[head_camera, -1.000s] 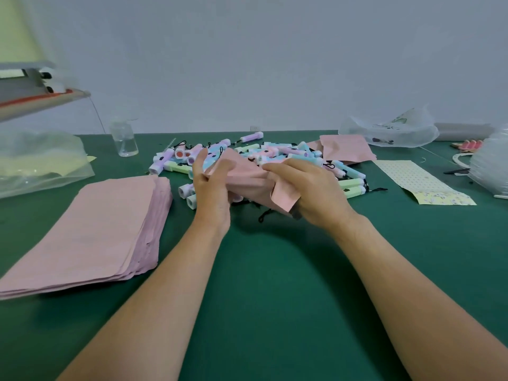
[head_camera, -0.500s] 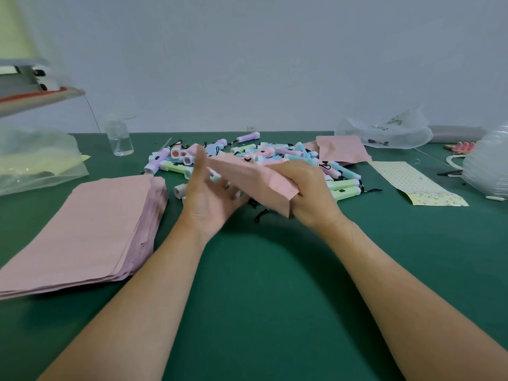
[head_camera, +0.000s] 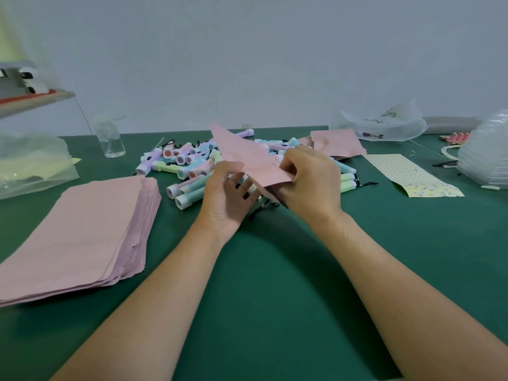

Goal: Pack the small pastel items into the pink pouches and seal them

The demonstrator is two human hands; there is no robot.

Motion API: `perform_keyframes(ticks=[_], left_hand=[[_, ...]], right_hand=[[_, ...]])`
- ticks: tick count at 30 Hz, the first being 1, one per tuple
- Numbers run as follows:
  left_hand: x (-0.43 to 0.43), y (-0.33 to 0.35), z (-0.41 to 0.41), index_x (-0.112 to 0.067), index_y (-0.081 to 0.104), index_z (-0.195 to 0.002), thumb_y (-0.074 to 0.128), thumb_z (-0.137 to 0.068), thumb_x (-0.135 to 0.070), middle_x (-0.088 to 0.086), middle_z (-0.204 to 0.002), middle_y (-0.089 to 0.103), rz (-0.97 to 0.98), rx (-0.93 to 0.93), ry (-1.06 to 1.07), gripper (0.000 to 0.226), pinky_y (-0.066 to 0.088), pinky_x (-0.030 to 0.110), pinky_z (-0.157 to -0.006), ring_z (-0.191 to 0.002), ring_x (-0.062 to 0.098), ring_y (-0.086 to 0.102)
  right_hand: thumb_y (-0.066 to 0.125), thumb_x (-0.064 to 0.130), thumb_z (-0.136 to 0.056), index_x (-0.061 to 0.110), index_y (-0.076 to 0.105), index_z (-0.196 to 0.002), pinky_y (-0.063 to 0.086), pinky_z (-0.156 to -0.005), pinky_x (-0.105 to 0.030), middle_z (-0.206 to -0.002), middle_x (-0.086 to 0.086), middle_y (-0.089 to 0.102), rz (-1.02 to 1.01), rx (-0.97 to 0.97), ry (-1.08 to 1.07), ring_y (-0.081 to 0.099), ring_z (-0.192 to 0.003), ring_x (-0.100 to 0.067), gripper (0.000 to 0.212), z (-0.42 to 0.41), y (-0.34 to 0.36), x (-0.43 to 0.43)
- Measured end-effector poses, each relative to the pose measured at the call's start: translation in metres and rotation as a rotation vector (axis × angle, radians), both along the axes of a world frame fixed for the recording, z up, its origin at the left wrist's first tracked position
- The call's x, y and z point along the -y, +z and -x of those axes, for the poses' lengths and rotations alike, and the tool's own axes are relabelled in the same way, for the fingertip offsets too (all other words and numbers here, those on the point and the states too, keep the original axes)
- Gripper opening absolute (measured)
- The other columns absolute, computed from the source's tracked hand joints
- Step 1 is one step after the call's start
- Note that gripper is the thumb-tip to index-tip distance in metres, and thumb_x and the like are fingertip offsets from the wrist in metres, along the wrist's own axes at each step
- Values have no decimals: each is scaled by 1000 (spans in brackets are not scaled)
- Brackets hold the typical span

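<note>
A pink pouch (head_camera: pixel 244 152) is held tilted above the green table, its far corner pointing up and away. My right hand (head_camera: pixel 308 182) grips its near end with curled fingers. My left hand (head_camera: pixel 225 193) pinches the pouch's lower edge with the thumb, palm up, fingers spread under it. Behind the hands lies a heap of small pastel items (head_camera: pixel 189 163): lilac, blue, green and pink tubes with black loops. A thick stack of flat pink pouches (head_camera: pixel 82 224) lies to the left.
Another pink pouch (head_camera: pixel 338 145) lies behind the heap at the right. A patterned yellow sheet (head_camera: pixel 412 174), clear plastic bags (head_camera: pixel 384 125) and a stack of clear plastic (head_camera: pixel 486 158) fill the right side. A small clear bottle (head_camera: pixel 110 138) and a plastic bag (head_camera: pixel 30 163) stand at the left.
The pouch has been lifted and tipped so its far corner points up. My left hand has turned palm up beneath it and pinches its edge; my right hand keeps its grip.
</note>
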State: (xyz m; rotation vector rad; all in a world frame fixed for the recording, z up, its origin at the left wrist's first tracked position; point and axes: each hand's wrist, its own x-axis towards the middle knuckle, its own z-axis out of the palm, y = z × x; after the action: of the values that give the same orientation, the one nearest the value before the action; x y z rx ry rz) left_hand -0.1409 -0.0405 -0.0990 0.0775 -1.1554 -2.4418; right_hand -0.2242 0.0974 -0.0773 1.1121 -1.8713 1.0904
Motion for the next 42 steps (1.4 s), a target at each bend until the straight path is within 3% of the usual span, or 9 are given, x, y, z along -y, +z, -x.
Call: perform_keyframes(ticks=[4, 12, 16, 20, 25, 32, 35, 38, 42], left_hand=[[-14, 0, -2, -9, 57, -146, 91, -47, -76, 12, -116, 68, 74, 7, -225, 125, 49, 48, -103, -106, 29, 65], [-26, 2, -3, -17, 77, -95, 74, -85, -46, 3, -92, 65, -116, -99, -283, 31, 46, 40, -92, -92, 21, 60], [-26, 3, -4, -11, 75, -103, 67, -80, -33, 7, -95, 68, -131, -76, -260, 32, 49, 39, -86, -90, 24, 64], [-31, 3, -4, -9, 66, -125, 60, -89, -28, 10, -110, 71, -68, -88, -249, 41, 48, 44, -94, -99, 27, 67], [-31, 4, -5, -8, 57, -126, 54, -96, -43, 13, -110, 69, -23, -58, -203, 46, 54, 39, -81, -96, 28, 66], [-24, 3, -2, -7, 50, -146, 79, -75, -39, 21, -135, 52, -19, -12, -186, 83, 42, 51, -103, -119, 36, 50], [-21, 2, -1, -9, 48, -148, 93, -64, -44, 19, -137, 53, 8, -17, -237, 102, 41, 54, -105, -121, 36, 51], [-21, 1, -1, -8, 43, -156, 95, -64, -51, 18, -138, 62, 28, -7, -220, 115, 51, 53, -100, -121, 36, 60], [-22, -1, 0, -13, 54, -151, 86, -79, -45, 16, -139, 66, 20, 35, -138, 85, 56, 51, -94, -129, 37, 63]], right_hand=[[78, 14, -80, 14, 51, -66, 36, -48, -37, -65, 5, 45, -59, -43, 54, 39, -60, -23, 30, 2, -5, -1], [82, -3, -62, 7, 52, -59, 41, -37, -38, -57, -8, 52, -242, -255, 25, 45, -47, -33, 31, -1, -5, 9], [72, -11, -46, 9, 51, -57, 33, -33, -31, -56, -6, 51, -156, -342, -54, 33, -46, -25, 31, 0, 0, 8], [58, -7, -54, 11, 50, -60, 25, -38, -29, -58, -5, 50, -33, -309, -186, 26, -49, -24, 21, 2, 4, 2], [70, 8, -69, 13, 55, -68, 39, -45, -35, -67, -1, 60, -171, -149, -141, 49, -55, -31, 16, 3, 1, -2], [72, 17, -78, 22, 38, -61, 20, -51, -30, -53, 6, 44, -74, 117, -178, 42, -55, -24, 38, 5, -5, 0], [73, 18, -72, 21, 43, -61, 31, -52, -31, -57, 7, 48, -124, 170, -172, 49, -60, -23, 32, 8, -6, -1], [75, 17, -69, 25, 66, -92, 50, -60, -37, -95, 12, 65, -96, 144, -58, 62, -80, -17, 26, 3, -3, -3], [72, -2, -72, 14, 71, -91, 51, -58, -44, -87, 6, 69, 91, 34, -45, 62, -74, -20, 25, 3, 2, -3]])
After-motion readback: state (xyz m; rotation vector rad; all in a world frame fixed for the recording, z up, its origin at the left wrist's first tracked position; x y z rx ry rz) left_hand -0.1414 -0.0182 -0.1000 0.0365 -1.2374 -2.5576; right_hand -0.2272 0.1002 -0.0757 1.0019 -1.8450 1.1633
